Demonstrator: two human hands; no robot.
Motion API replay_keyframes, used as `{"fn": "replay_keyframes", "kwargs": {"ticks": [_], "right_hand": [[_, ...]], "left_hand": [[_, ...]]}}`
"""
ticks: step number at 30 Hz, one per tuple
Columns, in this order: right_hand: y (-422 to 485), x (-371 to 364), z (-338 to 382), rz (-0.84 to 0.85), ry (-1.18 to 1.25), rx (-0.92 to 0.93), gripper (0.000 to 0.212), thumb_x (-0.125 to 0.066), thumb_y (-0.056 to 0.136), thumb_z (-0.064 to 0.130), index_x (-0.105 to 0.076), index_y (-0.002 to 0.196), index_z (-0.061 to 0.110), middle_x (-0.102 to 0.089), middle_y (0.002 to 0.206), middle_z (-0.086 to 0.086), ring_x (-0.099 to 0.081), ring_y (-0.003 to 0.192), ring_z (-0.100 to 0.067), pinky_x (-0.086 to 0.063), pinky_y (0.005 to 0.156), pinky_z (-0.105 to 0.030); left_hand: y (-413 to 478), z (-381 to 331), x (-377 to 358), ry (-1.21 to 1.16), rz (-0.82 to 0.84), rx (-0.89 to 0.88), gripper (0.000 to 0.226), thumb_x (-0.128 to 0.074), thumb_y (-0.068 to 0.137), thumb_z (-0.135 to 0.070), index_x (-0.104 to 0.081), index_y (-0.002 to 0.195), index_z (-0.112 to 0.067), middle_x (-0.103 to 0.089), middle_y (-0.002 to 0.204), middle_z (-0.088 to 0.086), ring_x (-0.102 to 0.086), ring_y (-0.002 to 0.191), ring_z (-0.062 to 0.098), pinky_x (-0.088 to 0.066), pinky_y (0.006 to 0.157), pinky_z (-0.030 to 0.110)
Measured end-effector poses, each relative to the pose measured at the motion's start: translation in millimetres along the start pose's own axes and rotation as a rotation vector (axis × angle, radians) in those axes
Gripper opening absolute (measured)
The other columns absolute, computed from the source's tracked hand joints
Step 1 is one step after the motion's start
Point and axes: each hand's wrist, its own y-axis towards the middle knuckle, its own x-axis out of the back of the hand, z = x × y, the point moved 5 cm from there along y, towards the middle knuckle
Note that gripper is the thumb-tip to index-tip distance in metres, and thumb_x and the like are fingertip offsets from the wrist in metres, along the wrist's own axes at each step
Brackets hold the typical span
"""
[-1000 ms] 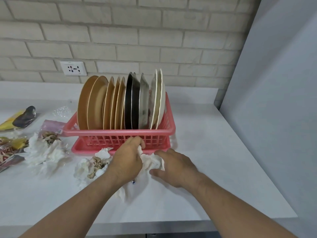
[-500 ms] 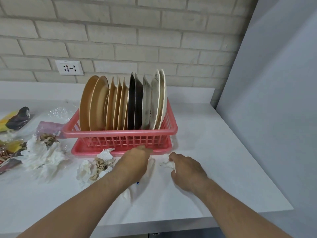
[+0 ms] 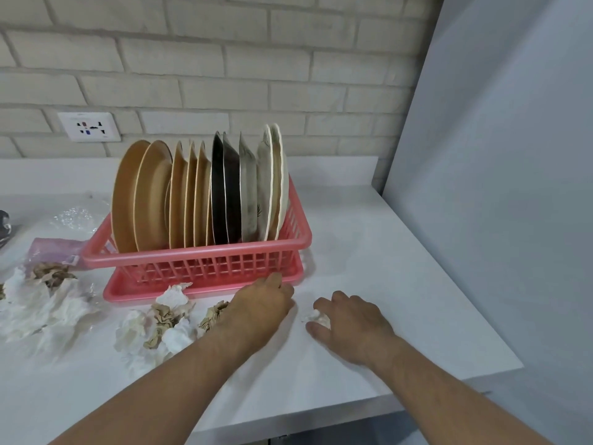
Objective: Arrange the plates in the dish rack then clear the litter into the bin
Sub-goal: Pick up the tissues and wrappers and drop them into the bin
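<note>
A pink dish rack (image 3: pixel 199 253) stands on the white counter with several plates (image 3: pixel 205 194) upright in it: tan, black and cream ones. Crumpled white and brown paper litter (image 3: pixel 163 322) lies in front of the rack. My left hand (image 3: pixel 260 306) rests palm down at the rack's front right corner, over the right end of that litter; what it grips is hidden. My right hand (image 3: pixel 349 322) is just to the right, its fingers curled around a small white tissue scrap (image 3: pixel 317 316). No bin is in view.
A larger heap of crumpled paper (image 3: pixel 45 303), a pink wrapper (image 3: pixel 54 250) and clear plastic (image 3: pixel 77 216) lie left of the rack. A grey panel (image 3: pixel 497 187) walls off the right side. The counter edge (image 3: pixel 353 409) runs close below my forearms.
The white tissue spread between my hands has been gathered in. My right hand has closed around a small scrap, and my left hand has shifted slightly right along the rack's front.
</note>
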Motion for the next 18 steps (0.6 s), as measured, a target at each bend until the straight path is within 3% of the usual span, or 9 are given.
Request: {"fn": "replay_keyframes", "kwargs": {"ticks": [2, 6, 10, 12, 16, 18], "right_hand": [[0, 1, 0, 0.003, -0.011, 0.008, 0.044, -0.036, 0.094, 0.061, -0.049, 0.123, 0.03, -0.051, 0.113, 0.0, -0.052, 0.102, -0.024, -0.041, 0.079, -0.035], [2, 3, 3, -0.072, -0.029, 0.051, 0.03, -0.034, 0.1, 0.043, -0.048, 0.114, 0.02, -0.054, 0.108, -0.003, -0.054, 0.094, -0.027, -0.036, 0.071, -0.033], [7, 5, -4, -0.097, 0.143, 0.043, 0.005, -0.038, 0.097, 0.026, -0.042, 0.099, 0.023, -0.059, 0.098, 0.001, -0.055, 0.082, -0.026, -0.042, 0.068, -0.034], [10, 5, -6, -0.089, 0.201, 0.038, 0.009, -0.038, 0.094, 0.024, -0.044, 0.098, 0.028, -0.06, 0.099, 0.004, -0.057, 0.085, -0.025, -0.046, 0.073, -0.035], [15, 5, -5, -0.078, 0.244, 0.053, 0.016, -0.041, 0.096, 0.039, -0.054, 0.105, 0.034, -0.059, 0.103, 0.007, -0.057, 0.093, -0.022, -0.045, 0.078, -0.031], [15, 9, -5, -0.066, 0.274, 0.059, 0.028, -0.051, 0.087, 0.059, -0.057, 0.095, 0.032, -0.057, 0.096, 0.009, -0.056, 0.089, -0.018, -0.044, 0.074, -0.031]], "left_hand": [[1, 1, 11, -0.128, -0.103, 0.046, 0.021, -0.039, 0.102, -0.029, -0.051, 0.115, -0.017, -0.047, 0.108, 0.002, -0.055, 0.093, 0.02, -0.046, 0.071, 0.029], [0, 3, 29, -0.241, -0.143, 0.104, 0.03, -0.029, 0.103, -0.037, -0.045, 0.12, -0.018, -0.058, 0.107, 0.002, -0.06, 0.088, 0.022, -0.05, 0.072, 0.033], [-4, 12, 29, -0.446, -0.113, 0.235, 0.018, -0.036, 0.102, -0.029, -0.043, 0.116, -0.019, -0.063, 0.09, 0.002, -0.058, 0.073, 0.02, -0.043, 0.062, 0.031], [-6, 14, 26, -0.575, -0.114, 0.277, 0.02, -0.04, 0.101, -0.021, -0.046, 0.119, -0.022, -0.061, 0.095, -0.002, -0.056, 0.078, 0.016, -0.04, 0.065, 0.027], [-9, 15, 21, -0.645, -0.11, 0.278, 0.027, -0.042, 0.096, -0.015, -0.058, 0.118, -0.021, -0.057, 0.112, -0.001, -0.055, 0.102, 0.018, -0.044, 0.086, 0.028], [-12, 14, 21, -0.673, -0.124, 0.318, 0.018, -0.048, 0.095, -0.025, -0.061, 0.106, -0.019, -0.055, 0.104, -0.003, -0.054, 0.096, 0.017, -0.043, 0.078, 0.027]]}}
